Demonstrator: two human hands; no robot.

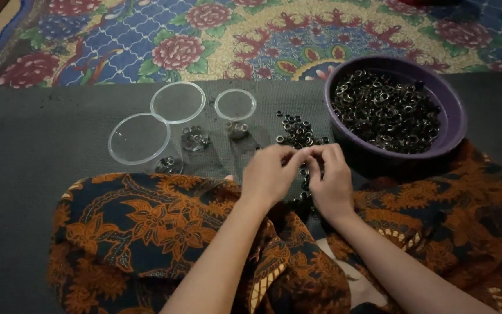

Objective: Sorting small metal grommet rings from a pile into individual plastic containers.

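Note:
My left hand (270, 173) and my right hand (330, 180) meet fingertip to fingertip over a dark grey mat (42, 157), pinching small dark metal rings between them. A loose pile of the same small rings (298, 131) lies on the mat just beyond my fingers, and more trail down under my right hand. A purple bowl (455, 116) at the right is filled with many such rings (386, 110). What exactly sits between my fingertips is hidden by the fingers.
Three clear round plastic cups (139, 138) (178, 102) (235, 104) stand at the left of the mat, each with a few rings at the bottom. An orange-and-black patterned cloth (146, 227) covers my lap. A flowered rug (204, 35) lies beyond the mat.

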